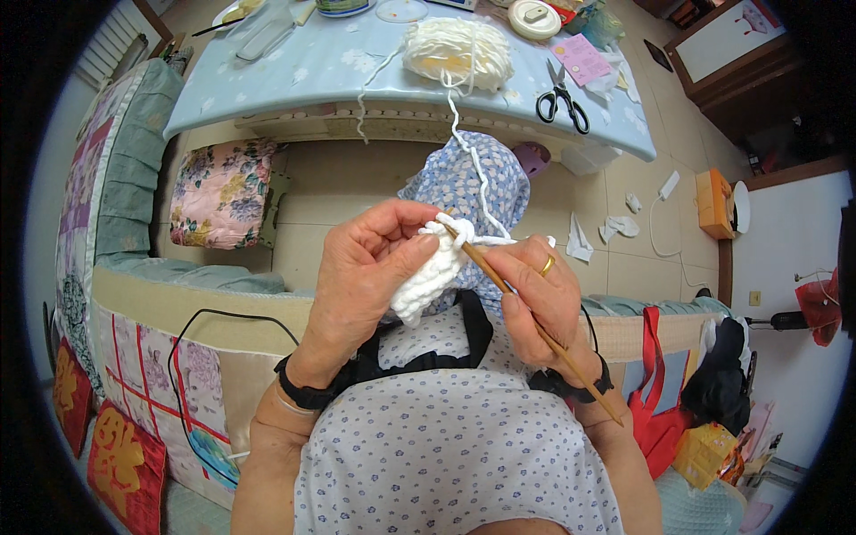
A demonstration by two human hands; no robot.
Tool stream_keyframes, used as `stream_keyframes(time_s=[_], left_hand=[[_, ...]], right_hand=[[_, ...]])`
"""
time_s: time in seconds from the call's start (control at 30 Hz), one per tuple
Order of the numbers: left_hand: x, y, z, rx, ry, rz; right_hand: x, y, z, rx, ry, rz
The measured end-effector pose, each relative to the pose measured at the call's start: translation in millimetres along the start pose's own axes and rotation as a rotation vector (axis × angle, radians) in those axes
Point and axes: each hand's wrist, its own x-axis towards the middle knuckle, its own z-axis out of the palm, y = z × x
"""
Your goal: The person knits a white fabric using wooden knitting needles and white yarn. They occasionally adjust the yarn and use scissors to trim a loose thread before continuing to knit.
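Note:
Between my hands, above my lap, is a small piece of thick white knitting (428,284). My left hand (368,267) pinches its upper edge between thumb and fingers. A pointed tip, perhaps of a second needle, barely shows there; the rest is hidden. My right hand (545,294) grips a wooden knitting needle (562,351), whose tip is in the stitches at the top and whose long end slants down past my wrist. White yarn (478,170) passes by my right fingers and runs up to a large skein of white yarn (458,53) on the table.
Black-handled scissors (562,107) and a pink card (580,59) lie on the cloth-covered table (294,87), right of the skein. A floral cushion (221,194) is at left below it. Scraps of white paper (618,227) lie on the tiled floor. A red bag (655,408) rests at right.

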Motion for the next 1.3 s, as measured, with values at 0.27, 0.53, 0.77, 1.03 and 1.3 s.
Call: stream_keyframes(time_s=[0.27,0.53,0.77,1.03,1.3], left_hand=[[-0.6,-2.4,5.6,0.042,0.018,0.098],[-0.1,-2.8,10.3,0.079,0.02,0.128],[-2.0,-4.2,12.6,0.147,0.043,0.159],[-4.1,-4.2,12.9,0.182,0.057,0.127],[-7.6,-2.1,8.4,0.212,0.002,0.104]], right_hand=[[-0.2,-4.7,-2.6,-0.144,-0.029,-0.003],[-0.1,-2.9,4.1,-0.283,0.011,-0.075],[5.6,-1.1,8.8,-0.35,0.031,-0.091],[10.2,1.5,-1.6,-0.34,0.055,-0.003],[29.8,16.8,-9.2,-0.427,0.012,-0.121]])
